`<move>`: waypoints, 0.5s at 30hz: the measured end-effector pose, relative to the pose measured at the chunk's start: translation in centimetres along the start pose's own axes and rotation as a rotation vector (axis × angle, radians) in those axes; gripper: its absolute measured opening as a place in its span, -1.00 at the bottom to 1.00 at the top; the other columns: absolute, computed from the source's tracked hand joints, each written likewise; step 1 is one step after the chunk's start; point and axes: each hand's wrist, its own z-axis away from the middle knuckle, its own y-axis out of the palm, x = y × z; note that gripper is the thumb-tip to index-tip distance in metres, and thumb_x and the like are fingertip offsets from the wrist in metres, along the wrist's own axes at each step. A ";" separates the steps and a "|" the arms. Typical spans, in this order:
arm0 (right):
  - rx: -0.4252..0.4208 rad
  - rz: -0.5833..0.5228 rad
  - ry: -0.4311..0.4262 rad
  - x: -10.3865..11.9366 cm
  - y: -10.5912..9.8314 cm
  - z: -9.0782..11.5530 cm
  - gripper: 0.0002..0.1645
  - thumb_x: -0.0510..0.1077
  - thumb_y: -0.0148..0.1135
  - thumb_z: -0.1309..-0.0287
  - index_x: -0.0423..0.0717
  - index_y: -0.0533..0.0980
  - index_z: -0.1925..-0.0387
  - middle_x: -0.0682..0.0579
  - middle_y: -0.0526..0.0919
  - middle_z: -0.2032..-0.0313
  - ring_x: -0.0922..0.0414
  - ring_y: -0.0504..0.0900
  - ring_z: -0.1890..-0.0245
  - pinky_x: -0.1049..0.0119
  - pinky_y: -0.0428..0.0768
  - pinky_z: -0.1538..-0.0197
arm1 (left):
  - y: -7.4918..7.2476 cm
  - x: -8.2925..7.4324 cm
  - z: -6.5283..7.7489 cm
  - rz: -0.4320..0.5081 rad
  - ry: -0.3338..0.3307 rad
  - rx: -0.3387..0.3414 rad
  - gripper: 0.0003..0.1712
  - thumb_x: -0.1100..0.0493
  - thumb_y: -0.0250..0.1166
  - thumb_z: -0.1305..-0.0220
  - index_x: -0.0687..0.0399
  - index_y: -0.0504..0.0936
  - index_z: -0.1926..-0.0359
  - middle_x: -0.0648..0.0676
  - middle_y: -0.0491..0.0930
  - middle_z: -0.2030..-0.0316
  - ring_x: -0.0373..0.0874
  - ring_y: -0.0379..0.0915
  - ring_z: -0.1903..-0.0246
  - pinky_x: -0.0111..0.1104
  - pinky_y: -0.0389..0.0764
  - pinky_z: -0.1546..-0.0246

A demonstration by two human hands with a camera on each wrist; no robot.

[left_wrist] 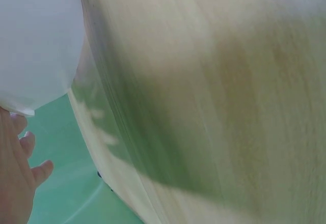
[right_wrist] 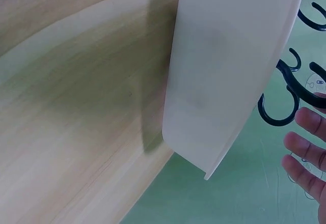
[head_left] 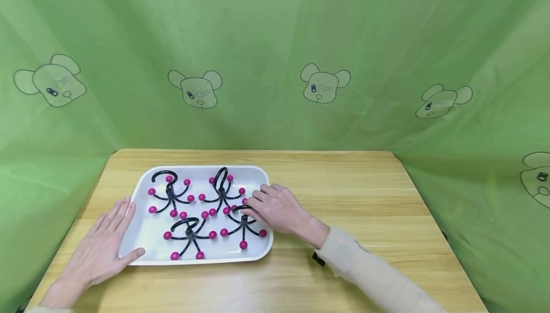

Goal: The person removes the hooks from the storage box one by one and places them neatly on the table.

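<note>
Inside a white tray (head_left: 146, 236) lie several black massagers with curled handles and pink ball tips. One massager (head_left: 244, 227) is at the tray's right side, and my right hand (head_left: 277, 208) pinches its curled handle between thumb and fingers. Black handles (right_wrist: 279, 122) rise above the tray wall in the right wrist view, beside my fingertips. My left hand (head_left: 96, 251) lies along the tray's left edge, fingers straight, thumb at the front rim. In the left wrist view, some of those fingers (left_wrist: 25, 142) show just below the tray's wall.
Other massagers sit close by: one at the back left (head_left: 170, 193), one at the back (head_left: 221, 193) and one at the front (head_left: 190, 234). A wooden table (head_left: 356, 188) bears the tray. Green curtain (head_left: 266, 112) with mouse-head drawings hangs behind and on both sides.
</note>
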 end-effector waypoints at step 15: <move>-0.013 -0.001 -0.009 -0.4 -1.3 -0.5 -0.75 0.23 0.33 -0.35 0.20 0.67 0.29 0.26 0.67 0.45 0.26 0.59 0.42 0.42 0.60 0.36 | -0.1 -0.1 -0.2 -0.015 -0.022 0.027 0.35 -0.41 0.32 -0.22 0.21 -0.13 -0.70 0.10 -0.36 -0.73 -0.26 -0.71 -0.68 -0.46 -0.70 -0.60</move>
